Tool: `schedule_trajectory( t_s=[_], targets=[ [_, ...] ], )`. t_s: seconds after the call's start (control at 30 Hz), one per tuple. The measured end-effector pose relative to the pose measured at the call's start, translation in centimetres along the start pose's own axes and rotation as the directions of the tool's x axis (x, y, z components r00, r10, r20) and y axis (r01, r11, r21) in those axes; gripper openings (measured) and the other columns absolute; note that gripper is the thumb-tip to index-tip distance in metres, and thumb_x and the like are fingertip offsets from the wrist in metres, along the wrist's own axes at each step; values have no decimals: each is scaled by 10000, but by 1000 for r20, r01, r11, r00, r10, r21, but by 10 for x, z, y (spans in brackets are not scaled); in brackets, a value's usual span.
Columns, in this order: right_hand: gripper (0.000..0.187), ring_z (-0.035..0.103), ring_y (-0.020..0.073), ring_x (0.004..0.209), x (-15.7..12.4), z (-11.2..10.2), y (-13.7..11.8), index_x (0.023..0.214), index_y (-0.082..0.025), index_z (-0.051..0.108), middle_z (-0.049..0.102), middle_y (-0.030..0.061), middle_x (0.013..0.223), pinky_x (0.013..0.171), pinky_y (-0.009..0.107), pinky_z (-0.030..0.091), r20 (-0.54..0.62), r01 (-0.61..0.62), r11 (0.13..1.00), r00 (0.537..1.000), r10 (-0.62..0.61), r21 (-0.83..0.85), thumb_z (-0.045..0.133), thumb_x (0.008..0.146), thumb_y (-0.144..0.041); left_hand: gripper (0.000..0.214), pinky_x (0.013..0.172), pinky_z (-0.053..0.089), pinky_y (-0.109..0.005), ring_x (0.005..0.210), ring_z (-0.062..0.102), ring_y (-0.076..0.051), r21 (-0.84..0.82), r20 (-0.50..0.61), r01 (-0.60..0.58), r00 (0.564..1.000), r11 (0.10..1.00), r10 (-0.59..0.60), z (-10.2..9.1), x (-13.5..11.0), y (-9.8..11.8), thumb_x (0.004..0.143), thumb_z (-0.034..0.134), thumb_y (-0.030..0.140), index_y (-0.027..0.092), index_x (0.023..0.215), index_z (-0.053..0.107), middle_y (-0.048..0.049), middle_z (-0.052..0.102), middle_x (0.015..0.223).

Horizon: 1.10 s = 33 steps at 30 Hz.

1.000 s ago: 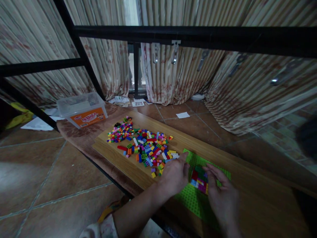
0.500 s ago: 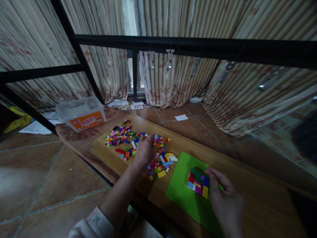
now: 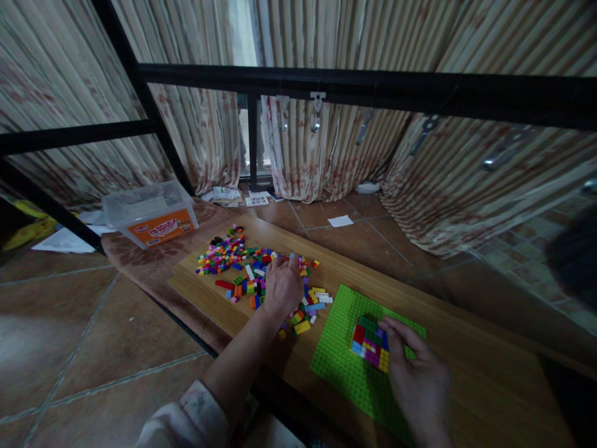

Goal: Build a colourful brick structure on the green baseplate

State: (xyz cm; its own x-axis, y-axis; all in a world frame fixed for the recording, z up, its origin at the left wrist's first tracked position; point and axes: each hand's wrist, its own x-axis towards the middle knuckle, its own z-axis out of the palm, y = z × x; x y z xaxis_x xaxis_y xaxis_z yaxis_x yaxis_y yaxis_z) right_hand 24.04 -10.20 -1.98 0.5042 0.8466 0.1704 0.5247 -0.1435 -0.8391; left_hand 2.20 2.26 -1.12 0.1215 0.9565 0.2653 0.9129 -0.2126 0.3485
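Observation:
My left hand (image 3: 283,285) reaches, back up, over a scattered heap of small toy building bricks (image 3: 252,286) in many colours. Its fingers are somewhat apart and point down into the bricks; no brick shows in them. A green studded baseplate (image 3: 342,336) lies to the right of the heap. On it sits a compact block of joined bricks (image 3: 370,345) in green, red, blue, purple, yellow and white. At this block's upper right edge, the thumb and fingers of my right hand (image 3: 415,367) are pinched together. Whatever lies between those fingertips is hidden.
A wooden board (image 3: 448,342) carries the bricks and baseplate. Behind its left end stands a clear plastic box (image 3: 152,214) with an orange label. A black metal frame (image 3: 345,84) crosses in front of striped curtains (image 3: 326,155). White paper (image 3: 340,221) lies on the tiled floor.
My left hand has shifted slightly right across the heap, and its fingers have spread a little. My right hand has moved slightly left, its fingertips now over the block's edge.

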Motion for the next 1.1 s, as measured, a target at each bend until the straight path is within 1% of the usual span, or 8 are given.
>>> schedule_trajectory(
  t_s=[0.17, 0.3, 0.43, 0.5, 0.6, 0.8, 0.93, 1.1],
  targets=[
    [356, 672, 236, 1000, -1, 0, 2, 1044, -211, 711, 731, 84, 1043, 873, 381, 528, 0, 14, 1000, 1000, -14, 13, 542, 856, -461, 325, 918, 368, -420, 1034, 529, -279, 17, 27, 18, 999, 1000, -18, 1, -2, 2, 844, 467, 129, 158, 1150, 575, -102, 683, 1006],
    [355, 672, 234, 995, -1, -1, 2, 1044, -221, 713, 728, 82, 1051, 887, 388, 519, 12, 9, 1000, 1000, -9, 1, 534, 863, -468, 338, 952, 365, -452, 1062, 537, -292, 20, -2, 31, 1000, 999, -31, -2, 0, 0, 869, 463, 147, 153, 1189, 572, -116, 676, 1047],
    [364, 673, 241, 986, 0, -1, 0, 1037, -218, 716, 732, 89, 1035, 904, 413, 507, -23, 29, 1000, 999, -28, 11, 531, 864, -479, 377, 972, 406, -417, 1048, 579, -250, -182, -56, -5, 998, 983, -5, -11, 0, 3, 902, 415, 139, 144, 1261, 531, -119, 654, 1125],
    [367, 672, 246, 984, 0, 0, -1, 1041, -213, 714, 731, 95, 1033, 919, 433, 498, -39, 41, 998, 998, -40, 39, 537, 862, -480, 395, 943, 450, -355, 1020, 601, -206, -399, -51, -61, 998, 915, 45, -13, -5, 11, 913, 411, 146, 156, 1298, 499, -103, 646, 1135],
    [345, 664, 245, 999, -2, 1, -7, 1035, -207, 710, 724, 101, 1056, 922, 435, 498, -13, 65, 990, 998, -64, 125, 561, 853, -460, 400, 892, 491, -301, 955, 624, -163, -690, 20, -92, 989, 718, 145, -10, -19, 30, 918, 438, 170, 161, 1316, 480, -78, 648, 1097],
    [316, 642, 212, 1008, -5, 0, -21, 1108, -240, 682, 683, 79, 1128, 864, 363, 529, 158, 158, 963, 968, -195, 220, 615, 834, -381, 456, 886, 501, -301, 973, 618, -158, -903, 165, 5, 927, 429, 338, 2, -43, 64, 903, 501, 174, 174, 1357, 454, -57, 646, 1039],
    [267, 633, 206, 1023, -4, -3, -20, 1089, -260, 694, 683, 68, 1106, 909, 373, 504, 196, 244, 947, 938, -285, 206, 599, 853, -342, 495, 876, 507, -312, 938, 621, -154, -926, 206, 59, 906, 374, 369, 6, -48, 72, 871, 537, 159, 160, 1359, 450, -59, 638, 1032],
    [225, 643, 206, 995, -2, -6, -16, 1024, -267, 716, 694, 63, 1063, 878, 371, 518, 202, 256, 946, 934, -295, 197, 572, 866, -339, 574, 860, 518, -315, 879, 628, -146, -935, 226, 95, 901, 341, 371, 9, -50, 77, 826, 584, 157, 135, 1375, 418, -55, 637, 989]
  ],
)
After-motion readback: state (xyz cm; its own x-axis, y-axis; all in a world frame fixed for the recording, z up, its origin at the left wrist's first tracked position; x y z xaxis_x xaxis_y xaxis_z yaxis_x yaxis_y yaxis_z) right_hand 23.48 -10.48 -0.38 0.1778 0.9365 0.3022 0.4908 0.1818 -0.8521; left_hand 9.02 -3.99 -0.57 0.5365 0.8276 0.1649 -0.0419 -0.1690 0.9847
